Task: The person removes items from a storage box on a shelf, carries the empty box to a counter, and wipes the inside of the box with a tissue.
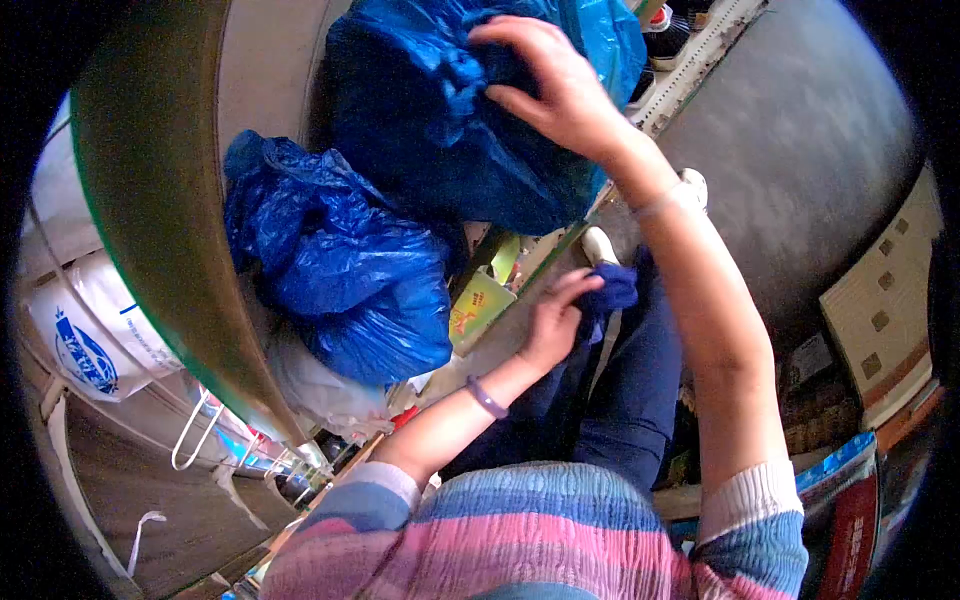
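A large blue plastic bag (400, 120), full and with a bunched knot, is at the top of the view. My right hand (560, 90) is over it by the knot, with thumb and fingers apart and nothing visible between them. I cannot tell whether the fingertips touch the plastic. Lower down, my left hand (555, 320) has its fingers closed on a small dark purple-blue cloth (612, 288), held above my legs. Left of that hand lies a second, crumpled blue plastic bag (350, 270).
A yellow-green box (480, 310) stands between the bags and my left hand. White printed plastic (100, 330) hangs at left beyond a curved, green-edged panel (150, 150). Cardboard (885, 300) and a red box (855, 530) are at right. My shoes are on the floor (790, 130).
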